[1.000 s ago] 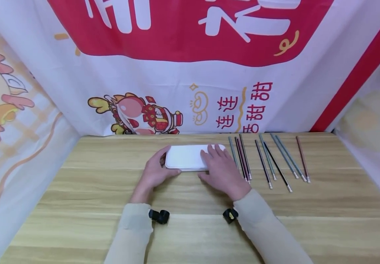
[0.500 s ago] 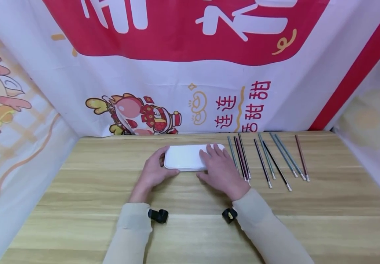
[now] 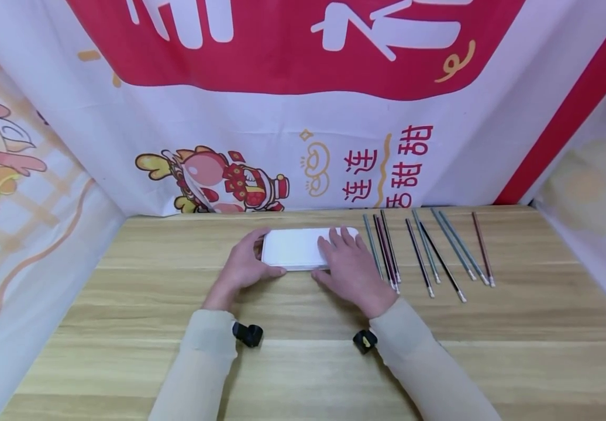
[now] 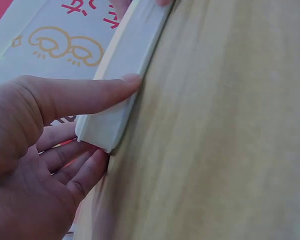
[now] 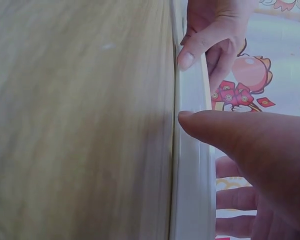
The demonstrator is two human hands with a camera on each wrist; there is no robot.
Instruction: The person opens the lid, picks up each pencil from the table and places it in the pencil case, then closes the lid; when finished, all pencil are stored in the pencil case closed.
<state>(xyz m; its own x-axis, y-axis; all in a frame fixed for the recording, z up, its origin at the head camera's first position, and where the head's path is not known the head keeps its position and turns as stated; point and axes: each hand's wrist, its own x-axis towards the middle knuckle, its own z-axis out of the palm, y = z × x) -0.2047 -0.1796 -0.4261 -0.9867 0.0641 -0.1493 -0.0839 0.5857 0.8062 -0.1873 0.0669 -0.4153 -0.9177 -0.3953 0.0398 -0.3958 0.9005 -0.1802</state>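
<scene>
A white rectangular box (image 3: 292, 248) with rounded corners lies flat near the back of the table, its long side facing me. My left hand (image 3: 244, 264) holds its left end: in the left wrist view the thumb (image 4: 105, 95) lies along the front wall and the fingers bend around the end. On the right part of the lid rests my right hand (image 3: 353, 266), fingers extended over the top toward the far edge. The right wrist view shows the right thumb (image 5: 210, 125) touching the front wall. The box's inside is hidden.
Several pencils with white eraser ends, among them a black one (image 3: 442, 260), a blue one (image 3: 457, 248) and a red one (image 3: 483, 248), lie right of the box. A printed cloth (image 3: 203, 117) stands behind the wooden table (image 3: 303, 362), with more cloth at both sides.
Both hands keep their places on the box. The whole view shifts slightly, and the left forearm swings a little outward to the left.
</scene>
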